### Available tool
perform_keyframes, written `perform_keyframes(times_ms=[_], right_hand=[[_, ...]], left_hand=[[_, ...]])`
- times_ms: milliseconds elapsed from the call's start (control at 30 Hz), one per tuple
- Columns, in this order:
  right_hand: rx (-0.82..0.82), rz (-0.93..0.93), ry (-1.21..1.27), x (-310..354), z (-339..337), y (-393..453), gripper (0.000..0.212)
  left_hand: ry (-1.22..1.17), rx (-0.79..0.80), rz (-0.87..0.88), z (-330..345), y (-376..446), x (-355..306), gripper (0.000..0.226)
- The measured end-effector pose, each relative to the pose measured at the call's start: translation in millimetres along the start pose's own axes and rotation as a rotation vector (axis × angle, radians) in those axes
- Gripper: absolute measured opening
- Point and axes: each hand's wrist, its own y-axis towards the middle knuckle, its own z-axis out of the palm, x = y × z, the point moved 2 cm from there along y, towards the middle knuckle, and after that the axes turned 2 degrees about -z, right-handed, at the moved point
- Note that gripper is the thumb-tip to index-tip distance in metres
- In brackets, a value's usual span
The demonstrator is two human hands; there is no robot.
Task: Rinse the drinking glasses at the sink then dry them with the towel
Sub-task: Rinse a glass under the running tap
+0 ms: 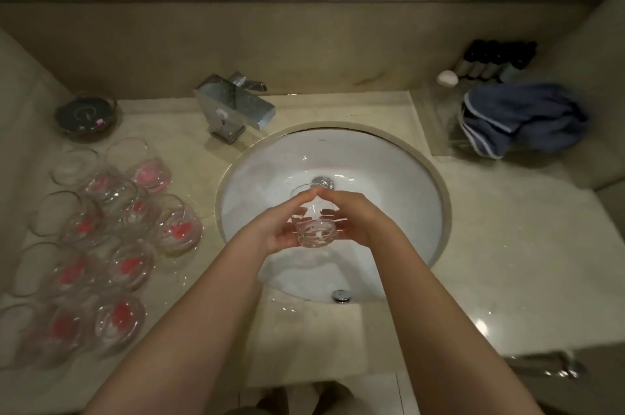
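Note:
Over the white sink bowl [389, 178] I hold one clear drinking glass [316, 233], tilted with its mouth away from me and its base toward me. My left hand [280, 228] grips its left side and my right hand [358, 222] grips its right side, fingertips meeting over the top. No water runs from the chrome tap [236, 107]. Several more clear glasses [118, 238], many with pink-red inside, lie on the counter to the left. A blue towel [521, 120] lies bunched at the back right.
A dark round dish [86, 115] stands at the back left. Several small dark bottles [493, 57] and a white soap piece [446, 78] line the back right corner. The beige marble counter [507, 245] stretches right of the sink. A mirror runs along the top.

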Motion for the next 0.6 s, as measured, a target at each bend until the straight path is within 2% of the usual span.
perform_keyframes(times_ms=[100,133,233,300,500,600], right_hand=[[-0.009,-0.161,0.038,-7,-21,-27,0.044],[-0.018,-0.215,0.06,-9,-30,-37,0.042],[-0.052,-0.368,0.141,-17,-56,-67,0.039],[-0.085,-0.44,0.191,-20,-76,-84,0.047],[-0.158,-0.563,0.118,-28,-138,-120,0.059],[-0.278,-0.624,0.02,-34,-171,-124,0.062]], left_hand=[[0.144,0.042,0.157,17,-10,-4,0.04],[0.198,0.07,0.205,24,-14,-5,0.039],[0.368,0.147,0.361,48,-23,-11,0.065],[0.485,0.189,0.455,67,-28,-13,0.076],[0.854,0.25,0.673,134,-41,-23,0.081],[0.919,0.241,0.723,170,-32,-17,0.08]])
